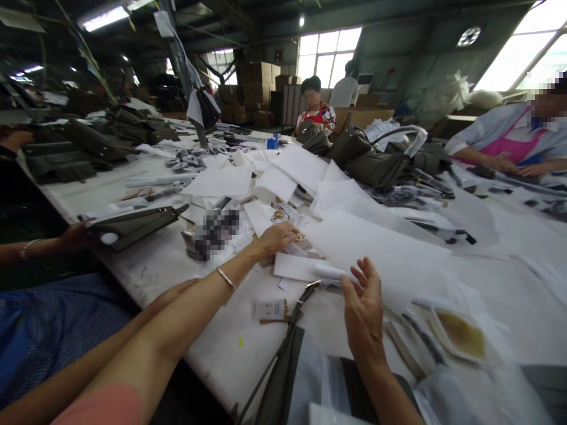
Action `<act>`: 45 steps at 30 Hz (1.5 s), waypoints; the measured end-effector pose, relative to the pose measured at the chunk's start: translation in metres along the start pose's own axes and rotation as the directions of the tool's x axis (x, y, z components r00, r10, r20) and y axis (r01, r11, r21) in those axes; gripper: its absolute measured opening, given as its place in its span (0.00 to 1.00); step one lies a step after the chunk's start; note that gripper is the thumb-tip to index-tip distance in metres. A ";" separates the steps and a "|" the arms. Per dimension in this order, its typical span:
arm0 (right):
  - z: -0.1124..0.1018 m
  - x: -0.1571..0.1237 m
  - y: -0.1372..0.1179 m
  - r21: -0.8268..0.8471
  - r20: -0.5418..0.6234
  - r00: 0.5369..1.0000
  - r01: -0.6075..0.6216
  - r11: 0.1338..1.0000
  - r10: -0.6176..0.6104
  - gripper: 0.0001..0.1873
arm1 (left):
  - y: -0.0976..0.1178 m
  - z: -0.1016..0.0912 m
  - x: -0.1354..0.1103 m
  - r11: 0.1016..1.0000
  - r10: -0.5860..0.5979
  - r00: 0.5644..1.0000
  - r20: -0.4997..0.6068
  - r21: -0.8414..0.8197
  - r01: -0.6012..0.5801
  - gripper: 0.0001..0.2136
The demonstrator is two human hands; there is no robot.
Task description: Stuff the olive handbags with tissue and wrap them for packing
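My left hand (277, 238) reaches out over the white table (212, 348), fingers bent down and pinched into a heap of small tags and gold hardware (283, 215); what it grips is hidden. My right hand (363, 301) is raised with palm up and fingers spread, empty, just beside the rolled edge of a white paper sheet (330, 273). Below my hands lies an olive-grey bag (281, 383), its strap clasp (310, 286) pointing at the paper. A small card tag (270, 310) lies next to the strap.
Large white paper sheets (381, 242) cover the table's middle. A neighbour's hand (73, 236) at left holds a grey bag (137, 224). More grey bags (376, 162) are piled far off. Two seated people (509, 141) work across the table. A paper pouch (460, 333) lies at right.
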State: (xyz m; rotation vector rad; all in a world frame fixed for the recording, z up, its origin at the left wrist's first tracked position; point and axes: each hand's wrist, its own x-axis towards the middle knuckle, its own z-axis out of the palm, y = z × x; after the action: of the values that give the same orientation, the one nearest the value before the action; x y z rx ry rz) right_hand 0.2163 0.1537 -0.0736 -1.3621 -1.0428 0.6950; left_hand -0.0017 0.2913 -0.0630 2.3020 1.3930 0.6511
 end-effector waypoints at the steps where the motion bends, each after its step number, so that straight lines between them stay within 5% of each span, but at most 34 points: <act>1: -0.001 0.000 -0.001 0.013 -0.015 1.000 0.002 1.000 -0.002 0.37 | 0.005 0.000 -0.010 1.000 0.006 1.000 -0.002 -0.002 -0.006 0.12; 10: -0.004 0.000 -0.010 0.212 -0.104 0.994 -0.009 0.977 0.032 0.29 | 0.084 0.024 -0.069 0.989 0.069 0.978 0.198 0.113 -0.093 0.10; 14: -0.002 -0.004 -0.010 0.196 0.039 0.997 -0.067 0.978 0.061 0.28 | 0.106 0.046 -0.079 0.979 0.049 0.980 0.192 0.186 -0.086 0.11; 18: 0.000 -0.006 -0.008 -0.003 0.282 0.959 -0.026 1.000 0.026 0.22 | 0.113 0.052 -0.080 0.990 0.009 0.967 0.255 0.136 -0.045 0.13; 22: 0.002 -0.004 -0.003 -0.067 0.424 0.905 0.003 0.998 0.026 0.19 | 0.101 0.040 -0.071 0.982 -0.069 0.971 0.230 0.185 0.026 0.10; 25: 0.003 -0.005 0.001 -0.125 0.507 0.861 0.037 0.991 0.032 0.16 | 0.077 0.025 -0.059 0.971 -0.097 0.993 -0.061 0.213 0.108 0.12; 29: 0.005 -0.008 0.004 -0.192 0.535 0.845 0.129 0.973 -0.006 0.14 | 0.030 0.000 -0.041 0.868 -0.354 0.844 -0.403 0.196 0.457 0.23; 32: 0.005 -0.009 0.003 -0.201 0.538 0.843 0.150 0.968 -0.019 0.13 | -0.001 -0.013 -0.024 0.799 -0.516 0.772 -0.371 0.117 0.590 0.26; 36: 0.005 -0.009 0.004 -0.210 0.562 0.827 0.172 0.962 -0.025 0.12 | -0.017 -0.017 0.002 0.849 -0.497 0.834 -0.237 0.064 0.524 0.26; 40: 0.006 -0.009 0.009 -0.205 0.556 0.831 0.162 0.965 -0.021 0.13 | -0.011 -0.011 0.020 0.886 -0.445 0.861 -0.247 0.022 0.464 0.21; 42: 0.006 -0.008 0.012 -0.211 0.569 0.823 0.159 0.964 -0.012 0.14 | -0.010 -0.009 0.024 0.872 -0.455 0.834 -0.313 0.031 0.488 0.20; 45: 0.006 -0.008 0.018 -0.226 0.582 0.813 0.161 0.961 0.001 0.14 | -0.020 -0.009 0.026 0.796 -0.540 0.738 -0.405 0.039 0.604 0.23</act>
State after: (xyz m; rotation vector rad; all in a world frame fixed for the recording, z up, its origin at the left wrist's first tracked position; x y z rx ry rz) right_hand 0.2103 0.1517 -0.0937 -1.3492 -1.7274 0.9645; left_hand -0.0102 0.3243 -0.0609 1.7279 2.2893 0.8109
